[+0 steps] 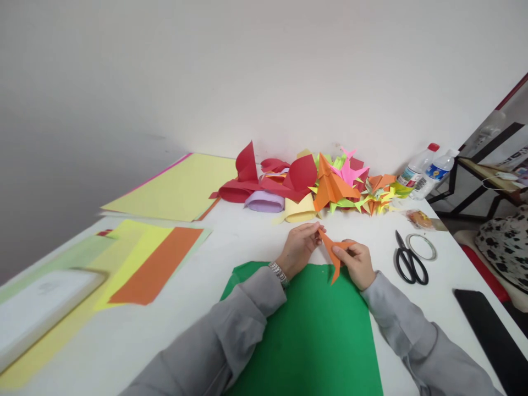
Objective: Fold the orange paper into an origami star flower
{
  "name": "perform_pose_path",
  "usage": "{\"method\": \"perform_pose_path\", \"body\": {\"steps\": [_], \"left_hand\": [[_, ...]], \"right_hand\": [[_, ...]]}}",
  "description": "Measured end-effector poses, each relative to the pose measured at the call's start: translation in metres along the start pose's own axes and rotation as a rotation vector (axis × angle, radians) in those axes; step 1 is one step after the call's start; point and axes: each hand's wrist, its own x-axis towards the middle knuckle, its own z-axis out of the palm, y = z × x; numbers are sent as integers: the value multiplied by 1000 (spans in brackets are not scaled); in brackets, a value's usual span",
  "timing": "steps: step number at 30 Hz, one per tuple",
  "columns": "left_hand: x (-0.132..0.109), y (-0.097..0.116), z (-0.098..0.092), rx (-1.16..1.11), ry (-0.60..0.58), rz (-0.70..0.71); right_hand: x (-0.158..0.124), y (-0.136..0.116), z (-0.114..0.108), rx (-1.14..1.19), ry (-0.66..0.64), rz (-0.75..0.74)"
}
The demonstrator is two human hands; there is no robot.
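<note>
Between my two hands is a folded orange paper figure [331, 252] with narrow pointed arms, held above the far edge of a green sheet [322, 335]. My left hand [300, 248], a metal watch on its wrist, pinches the figure's upper tip. My right hand [357, 264] grips its right side between thumb and fingers. Parts of the fingers on both hands are hidden behind the paper. Just beyond my hands stands a pile of paper pieces, among them a larger orange folded figure [330, 184], a pink one [350, 171] and a pale yellow ring [300, 209].
Black-handled scissors [410, 264] and a tape roll [421, 247] lie at right, near a black flat bar [490, 330]. Two bottles [435, 173] stand at the back right. Coloured sheets [159, 267] and a white box [45, 308] are at left. A person's patterned clothing [505, 242] shows far right.
</note>
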Motion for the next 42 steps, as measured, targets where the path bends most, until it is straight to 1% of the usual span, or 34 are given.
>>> {"method": "perform_pose_path", "body": {"steps": [5,8,11,16,21,25,29,33,36,38,40,42], "left_hand": [[0,1,2,-42,33,-51],[-1,1,3,-52,5,-72],[-3,1,3,-7,-27,-33],[-4,0,4,59,54,23],[-3,-1,4,82,80,63],[-4,-1,5,90,100,63],[-4,0,5,79,95,68],[-3,0,5,23,88,39],[-5,-1,6,33,34,-27],[-8,-3,8,120,-57,-46],[-12,-5,9,279,-159,-59],[-15,-8,10,405,-198,-43]], "right_hand": [[1,0,0,14,8,-5],[0,1,0,26,23,11],[0,0,0,49,41,47],[0,-2,0,72,21,70],[1,-4,1,84,10,108],[2,-6,2,108,5,119],[1,-5,2,125,9,122],[2,-4,2,163,37,169],[4,-4,1,233,85,231],[5,-5,1,278,114,245],[5,-7,1,315,93,227],[5,-9,1,340,33,204]]}}
